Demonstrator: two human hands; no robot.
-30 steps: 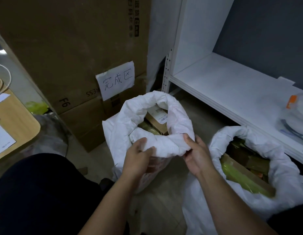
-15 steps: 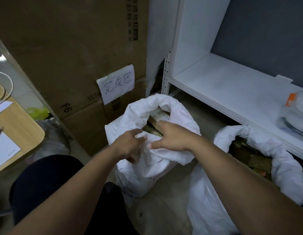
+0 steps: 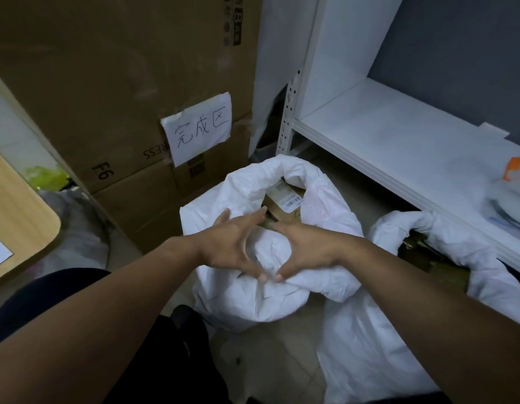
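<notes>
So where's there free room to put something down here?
The white shelf is bare from its post to the plastic bag. Floor lies free between the middle sack and the leg. That sack and the right sack are packed.

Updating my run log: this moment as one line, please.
left hand: open, on near rim | right hand: open, on near rim | white sack: rim rolled down, labelled box inside | second sack: at right

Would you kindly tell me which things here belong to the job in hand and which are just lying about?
In hand: left hand, right hand, near white sack, labelled cardboard parcel inside it.
Lying about: second white sack, paper sign, stacked cartons, white shelf.
</notes>
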